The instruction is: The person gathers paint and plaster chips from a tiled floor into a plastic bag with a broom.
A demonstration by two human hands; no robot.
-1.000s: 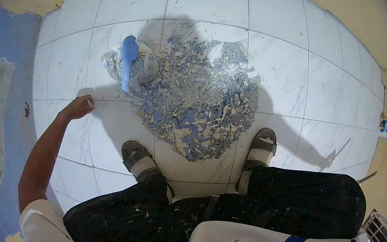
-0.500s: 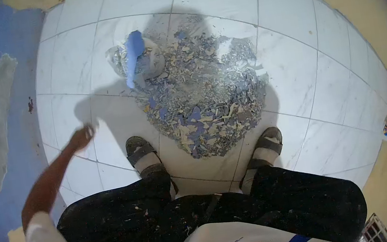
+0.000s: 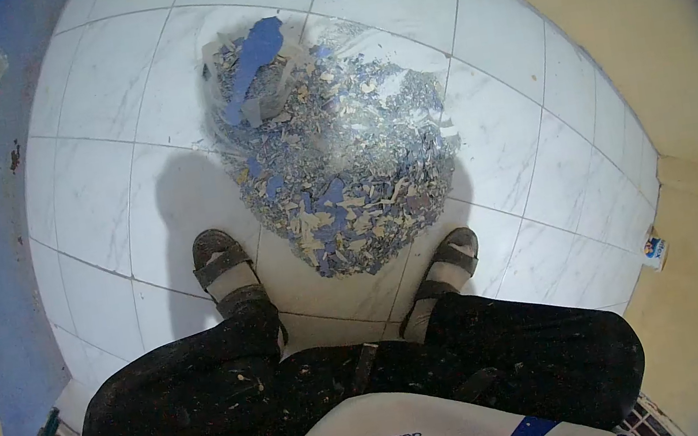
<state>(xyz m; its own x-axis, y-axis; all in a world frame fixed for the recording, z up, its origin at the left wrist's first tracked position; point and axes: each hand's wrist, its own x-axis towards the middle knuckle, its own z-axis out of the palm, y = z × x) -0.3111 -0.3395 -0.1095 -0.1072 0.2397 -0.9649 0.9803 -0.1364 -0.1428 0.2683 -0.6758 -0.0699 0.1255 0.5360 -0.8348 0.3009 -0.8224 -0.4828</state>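
Head view: both your hands are out of frame, so I cannot tell how your fingers stand. Well in from the tiled floor's (image 3: 570, 142) edges, a flake heap (image 3: 345, 192) lies just beyond your sandals (image 3: 223, 264), likely gathered for easy reach; a clear plastic bag (image 3: 266, 105) touches its far-left side.

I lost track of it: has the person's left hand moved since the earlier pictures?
Yes. Against the tile joint left of the debris pile, the left hand drew back toward the black trousers; now it is out of view.
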